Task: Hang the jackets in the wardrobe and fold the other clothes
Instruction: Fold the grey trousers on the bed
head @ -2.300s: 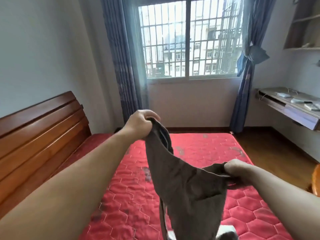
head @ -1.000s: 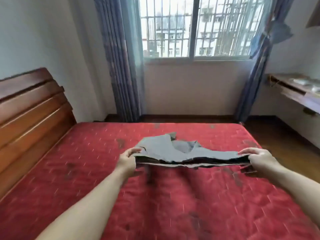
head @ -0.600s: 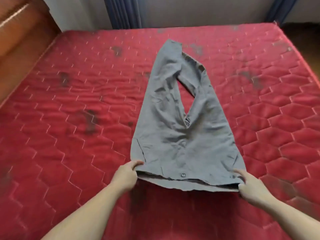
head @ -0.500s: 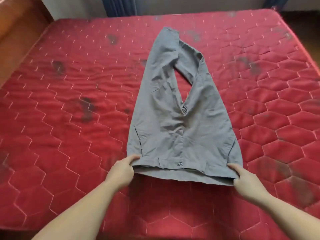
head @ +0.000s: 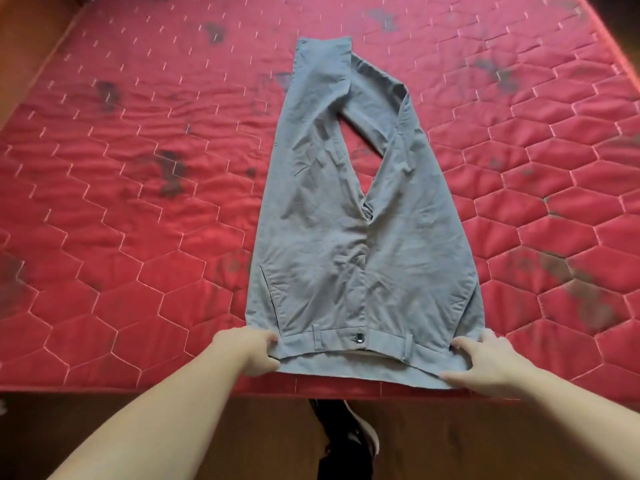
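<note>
Grip: my left hand pinches the waistband corner of the grey trousers; my right hand holds the opposite corner, fingers half spread. Trousers lie flat on the red mattress, long axis running straight away from me, legs far, waistband nearest, both hands equally close.

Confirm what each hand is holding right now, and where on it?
Both hold the grey trousers: the left hand pinches the waistband's left corner, the right hand grips its right corner.
</note>
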`<action>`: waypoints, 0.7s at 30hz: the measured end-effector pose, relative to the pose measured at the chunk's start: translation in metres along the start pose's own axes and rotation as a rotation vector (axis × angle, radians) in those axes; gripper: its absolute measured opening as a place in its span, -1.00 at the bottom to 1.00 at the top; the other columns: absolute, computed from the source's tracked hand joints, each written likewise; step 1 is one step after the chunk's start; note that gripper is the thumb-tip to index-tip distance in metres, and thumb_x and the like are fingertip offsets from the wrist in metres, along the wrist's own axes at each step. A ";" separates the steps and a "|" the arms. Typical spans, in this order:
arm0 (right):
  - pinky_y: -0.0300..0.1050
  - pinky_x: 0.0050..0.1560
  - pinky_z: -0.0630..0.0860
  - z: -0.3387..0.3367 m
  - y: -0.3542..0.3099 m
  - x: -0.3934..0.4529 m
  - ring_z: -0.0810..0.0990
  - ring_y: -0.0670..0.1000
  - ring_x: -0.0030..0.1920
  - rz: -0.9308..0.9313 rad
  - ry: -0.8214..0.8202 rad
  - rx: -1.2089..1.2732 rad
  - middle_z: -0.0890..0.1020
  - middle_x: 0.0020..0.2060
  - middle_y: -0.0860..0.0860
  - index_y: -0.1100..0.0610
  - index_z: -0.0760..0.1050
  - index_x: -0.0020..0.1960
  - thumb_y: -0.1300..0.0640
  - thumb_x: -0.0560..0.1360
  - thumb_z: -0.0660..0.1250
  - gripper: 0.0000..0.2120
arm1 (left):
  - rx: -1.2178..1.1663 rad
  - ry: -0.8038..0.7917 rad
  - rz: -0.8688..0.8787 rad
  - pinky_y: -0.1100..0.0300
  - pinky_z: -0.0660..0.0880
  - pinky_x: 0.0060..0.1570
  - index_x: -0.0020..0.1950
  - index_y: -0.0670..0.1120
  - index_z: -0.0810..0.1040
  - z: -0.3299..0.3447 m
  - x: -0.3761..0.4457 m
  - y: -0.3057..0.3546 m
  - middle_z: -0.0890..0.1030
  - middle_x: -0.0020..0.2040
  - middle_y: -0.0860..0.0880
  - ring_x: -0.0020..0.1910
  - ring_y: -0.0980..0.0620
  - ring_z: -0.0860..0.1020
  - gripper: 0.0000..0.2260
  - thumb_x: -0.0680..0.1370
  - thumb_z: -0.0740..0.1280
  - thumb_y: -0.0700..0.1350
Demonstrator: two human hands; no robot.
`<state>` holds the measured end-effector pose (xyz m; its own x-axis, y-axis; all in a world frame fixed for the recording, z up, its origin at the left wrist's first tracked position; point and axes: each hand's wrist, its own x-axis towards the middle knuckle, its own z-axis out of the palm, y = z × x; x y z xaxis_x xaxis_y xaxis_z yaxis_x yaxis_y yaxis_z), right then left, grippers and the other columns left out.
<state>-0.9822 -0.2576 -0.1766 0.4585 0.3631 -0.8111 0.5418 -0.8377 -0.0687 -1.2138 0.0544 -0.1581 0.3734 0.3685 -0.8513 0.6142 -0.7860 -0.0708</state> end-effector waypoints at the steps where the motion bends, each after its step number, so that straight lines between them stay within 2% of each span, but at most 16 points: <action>1: 0.06 0.21 0.41 -0.009 -0.001 0.006 0.32 0.09 0.27 0.006 0.005 -0.075 0.31 0.22 -0.02 -0.25 0.34 0.19 -0.52 0.26 0.16 -0.40 | 0.074 0.016 0.009 0.05 0.42 0.12 0.32 0.22 0.40 -0.011 0.004 0.006 0.51 0.31 0.04 0.26 -0.06 0.50 -0.58 0.46 0.18 0.21; 3: 0.07 0.16 0.41 -0.031 -0.008 0.021 0.30 0.09 0.25 0.001 0.124 -0.129 0.28 0.15 -0.03 -0.16 0.39 0.06 -0.55 0.29 0.13 -0.43 | 0.087 0.142 0.049 0.05 0.43 0.09 0.27 0.16 0.44 -0.038 0.020 0.024 0.54 0.27 0.01 0.21 -0.07 0.52 -0.62 0.49 0.17 0.21; 5: 0.03 0.14 0.43 -0.055 -0.019 0.041 0.35 0.09 0.23 -0.035 0.293 -0.047 0.34 0.16 -0.01 -0.06 0.42 0.07 -0.36 0.43 0.20 -0.58 | 0.001 0.256 0.120 0.04 0.43 0.12 0.31 0.12 0.42 -0.065 0.041 0.050 0.52 0.29 -0.02 0.23 -0.09 0.51 -0.65 0.55 0.18 0.14; 8: 0.01 0.18 0.44 -0.089 -0.039 0.076 0.37 0.09 0.27 -0.039 0.415 0.084 0.38 0.27 0.01 0.00 0.40 0.26 -0.12 0.51 0.25 -0.63 | -0.069 0.377 0.275 0.02 0.39 0.17 0.35 0.08 0.39 -0.102 0.076 0.096 0.48 0.33 -0.04 0.29 -0.11 0.44 -0.64 0.55 0.20 0.06; 12: 0.06 0.27 0.39 -0.128 -0.049 0.124 0.23 0.08 0.43 -0.064 0.374 0.039 0.18 0.48 -0.03 -0.08 0.15 0.49 -0.11 0.54 0.20 -0.44 | -0.055 0.579 0.456 0.01 0.25 0.30 0.46 0.13 0.27 -0.145 0.121 0.137 0.32 0.47 0.05 0.45 -0.01 0.23 -0.52 0.53 0.23 0.05; 15: 0.13 0.34 0.30 -0.159 -0.047 0.160 0.05 0.08 0.52 -0.065 0.325 -0.028 -0.01 0.56 -0.02 -0.17 0.02 0.53 -0.17 0.53 0.18 -0.37 | 0.014 0.571 0.513 -0.12 0.00 0.47 0.55 0.17 0.09 -0.176 0.155 0.158 0.03 0.60 0.05 0.56 0.00 -0.02 -0.44 0.58 0.18 0.11; 17: 0.18 0.36 0.27 -0.179 -0.046 0.184 0.04 0.11 0.53 -0.014 0.333 0.031 -0.04 0.56 0.01 -0.15 -0.01 0.53 -0.18 0.52 0.21 -0.33 | 0.001 0.546 0.492 -0.17 -0.07 0.49 0.56 0.18 0.03 -0.192 0.180 0.169 -0.04 0.61 0.03 0.57 -0.03 -0.07 -0.44 0.59 0.14 0.16; 19: 0.19 0.35 0.27 -0.198 -0.043 0.209 0.13 0.17 0.49 0.035 0.398 0.163 0.02 0.54 0.06 -0.08 0.00 0.54 -0.16 0.50 0.25 -0.29 | -0.073 0.540 0.443 -0.15 -0.06 0.49 0.56 0.16 0.03 -0.208 0.203 0.178 -0.04 0.61 0.00 0.57 -0.05 -0.05 -0.44 0.60 0.13 0.18; 21: 0.12 0.34 0.29 -0.220 -0.040 0.234 0.28 0.24 0.40 0.054 0.484 0.355 0.20 0.45 0.15 0.01 0.06 0.53 -0.10 0.49 0.30 -0.29 | -0.197 0.575 0.399 -0.09 0.04 0.48 0.56 0.10 0.07 -0.225 0.224 0.186 0.07 0.59 -0.04 0.55 -0.06 0.06 -0.43 0.59 0.14 0.18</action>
<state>-0.7414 -0.0495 -0.2357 0.7928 0.3906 -0.4678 0.2785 -0.9150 -0.2920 -0.8596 0.1022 -0.2450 0.8684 0.3174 -0.3810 0.4481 -0.8312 0.3290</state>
